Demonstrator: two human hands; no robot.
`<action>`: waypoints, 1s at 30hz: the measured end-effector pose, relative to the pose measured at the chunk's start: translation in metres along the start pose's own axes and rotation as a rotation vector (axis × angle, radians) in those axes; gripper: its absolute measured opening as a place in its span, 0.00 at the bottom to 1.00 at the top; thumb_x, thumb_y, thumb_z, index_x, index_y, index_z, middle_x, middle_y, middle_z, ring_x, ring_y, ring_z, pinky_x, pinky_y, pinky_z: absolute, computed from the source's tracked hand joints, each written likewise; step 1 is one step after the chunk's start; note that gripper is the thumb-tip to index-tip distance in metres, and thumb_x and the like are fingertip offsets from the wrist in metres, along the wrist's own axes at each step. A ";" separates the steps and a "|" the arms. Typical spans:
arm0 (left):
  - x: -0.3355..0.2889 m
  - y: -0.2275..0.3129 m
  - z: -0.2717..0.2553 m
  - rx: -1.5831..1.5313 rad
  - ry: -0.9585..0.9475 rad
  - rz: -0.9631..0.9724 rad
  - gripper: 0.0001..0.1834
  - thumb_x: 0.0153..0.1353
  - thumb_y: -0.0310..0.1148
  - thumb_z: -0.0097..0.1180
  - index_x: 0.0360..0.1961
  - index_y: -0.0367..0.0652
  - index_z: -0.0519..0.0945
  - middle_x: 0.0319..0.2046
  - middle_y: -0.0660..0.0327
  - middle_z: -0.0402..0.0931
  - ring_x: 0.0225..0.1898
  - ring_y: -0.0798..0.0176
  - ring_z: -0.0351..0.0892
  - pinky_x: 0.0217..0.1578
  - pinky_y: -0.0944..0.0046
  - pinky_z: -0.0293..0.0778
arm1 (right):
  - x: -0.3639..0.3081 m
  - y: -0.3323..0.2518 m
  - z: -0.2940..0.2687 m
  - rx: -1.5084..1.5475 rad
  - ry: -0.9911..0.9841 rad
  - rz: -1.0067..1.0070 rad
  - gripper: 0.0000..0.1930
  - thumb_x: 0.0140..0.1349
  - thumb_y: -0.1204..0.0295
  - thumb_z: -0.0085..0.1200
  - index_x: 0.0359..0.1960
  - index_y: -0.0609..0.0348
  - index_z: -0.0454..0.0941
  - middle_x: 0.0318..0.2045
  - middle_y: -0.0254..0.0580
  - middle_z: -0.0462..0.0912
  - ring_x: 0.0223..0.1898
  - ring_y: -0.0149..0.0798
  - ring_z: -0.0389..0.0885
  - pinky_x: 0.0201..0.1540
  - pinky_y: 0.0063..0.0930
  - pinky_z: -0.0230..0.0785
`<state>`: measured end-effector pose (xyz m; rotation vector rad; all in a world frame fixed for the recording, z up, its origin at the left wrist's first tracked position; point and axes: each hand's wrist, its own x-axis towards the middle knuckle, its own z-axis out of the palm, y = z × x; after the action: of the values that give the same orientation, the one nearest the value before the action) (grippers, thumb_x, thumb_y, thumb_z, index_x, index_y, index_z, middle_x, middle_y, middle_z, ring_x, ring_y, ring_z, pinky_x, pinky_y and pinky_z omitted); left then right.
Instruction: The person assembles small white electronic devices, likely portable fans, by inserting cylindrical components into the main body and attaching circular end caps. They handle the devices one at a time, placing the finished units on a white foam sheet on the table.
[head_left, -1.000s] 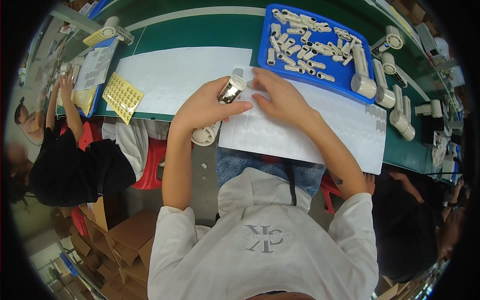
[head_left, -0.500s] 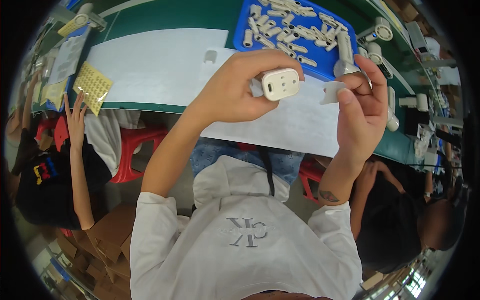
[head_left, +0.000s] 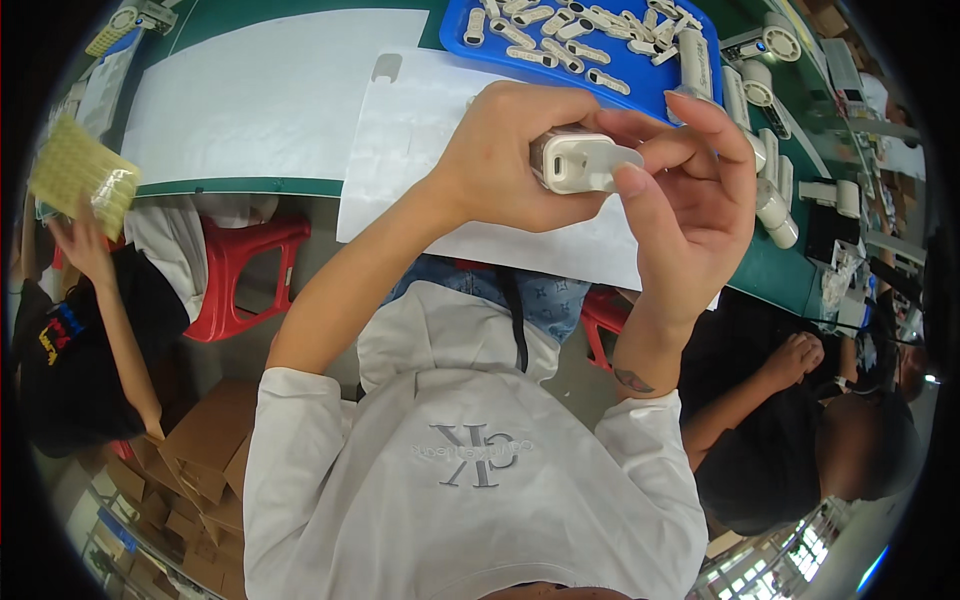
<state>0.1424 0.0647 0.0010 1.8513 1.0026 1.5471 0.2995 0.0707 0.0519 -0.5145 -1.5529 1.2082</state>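
In the middle of the view my left hand point(head_left: 505, 155) is wrapped round a white oblong device point(head_left: 553, 165), its end face with a small slot turned up toward me. My right hand point(head_left: 695, 190) pinches a small translucent piece of film point(head_left: 617, 160) between thumb and index finger. That film overlaps the device's end face and covers part of it; whether it is stuck down I cannot tell. The other fingers of my right hand are curled loosely, and its index fingertip is close to the device.
A blue tray point(head_left: 455, 40) of small white parts stands at the back. White sheets point(head_left: 290, 110) cover much of the green table. White handheld fans point(head_left: 775, 215) lie at the right. On the left a co-worker's hand point(head_left: 85, 250) holds a yellow sheet point(head_left: 85, 175); another person sits right.
My right hand has moved left and brought the film from beside the device onto its end face. The co-worker on the left has lifted the yellow sheet.
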 end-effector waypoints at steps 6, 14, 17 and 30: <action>0.003 0.001 -0.002 -0.014 0.033 0.017 0.17 0.34 0.33 0.71 0.28 0.45 0.79 0.21 0.61 0.78 0.21 0.57 0.78 0.23 0.65 0.72 | 0.000 0.000 0.002 -0.066 -0.043 -0.040 0.27 0.53 0.85 0.61 0.56 0.68 0.68 0.29 0.38 0.80 0.46 0.42 0.82 0.49 0.29 0.73; 0.002 0.001 0.000 0.000 0.051 0.001 0.17 0.34 0.35 0.71 0.28 0.46 0.80 0.21 0.62 0.78 0.22 0.58 0.79 0.23 0.64 0.72 | 0.001 -0.002 0.003 -0.134 -0.065 -0.045 0.27 0.54 0.85 0.61 0.57 0.69 0.68 0.28 0.39 0.80 0.46 0.44 0.83 0.47 0.27 0.73; 0.002 0.001 0.000 -0.003 0.047 -0.006 0.16 0.34 0.35 0.70 0.28 0.46 0.80 0.21 0.62 0.78 0.21 0.57 0.78 0.23 0.64 0.72 | 0.001 -0.002 0.002 -0.139 -0.059 -0.046 0.27 0.54 0.85 0.61 0.57 0.69 0.68 0.28 0.40 0.80 0.45 0.44 0.83 0.47 0.26 0.73; 0.002 0.002 -0.001 -0.042 0.021 -0.055 0.15 0.34 0.35 0.69 0.27 0.47 0.80 0.21 0.62 0.78 0.22 0.57 0.78 0.23 0.64 0.72 | 0.002 -0.006 0.004 -0.153 -0.052 -0.024 0.28 0.53 0.85 0.61 0.58 0.70 0.67 0.28 0.40 0.80 0.45 0.46 0.83 0.48 0.29 0.72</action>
<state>0.1418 0.0651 0.0039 1.7674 1.0140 1.5468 0.2964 0.0683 0.0583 -0.5661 -1.6995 1.0976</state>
